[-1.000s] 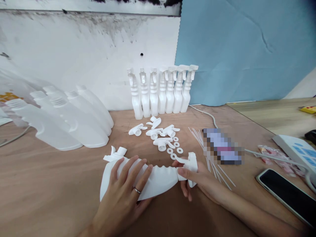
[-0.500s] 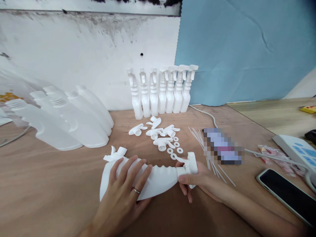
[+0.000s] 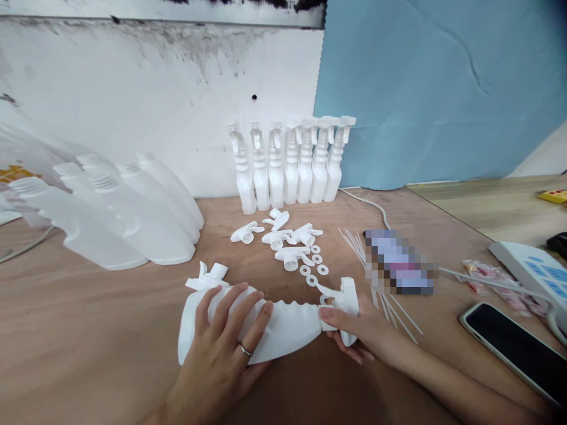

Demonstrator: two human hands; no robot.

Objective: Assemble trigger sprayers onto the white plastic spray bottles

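A white spray bottle (image 3: 287,330) lies on its side above the table's front part, its neck pointing right. My left hand (image 3: 230,336), with a ring on one finger, is wrapped over the bottle's body. At the neck, a white trigger sprayer head (image 3: 349,301) sits on the bottle, and my right hand (image 3: 358,327) grips its collar between thumb and fingers. Some right fingers are hidden behind the head. Just beyond my left hand rests a loose trigger head (image 3: 210,276). More trigger heads (image 3: 290,258) and several white washers (image 3: 323,270) lie behind the bottle.
Several bottles without heads (image 3: 133,218) stand at the left. A row of bottles with trigger heads (image 3: 290,171) stands against the wall. Thin white tubes (image 3: 385,295), a blurred-out device (image 3: 401,265), a phone (image 3: 518,348) and a white power strip (image 3: 535,271) are on the right.
My right hand has shifted slightly right and down, and its grip on the collar has turned. The sprayer head has moved with it, uncovering a washer behind. My left hand stays on the bottle.
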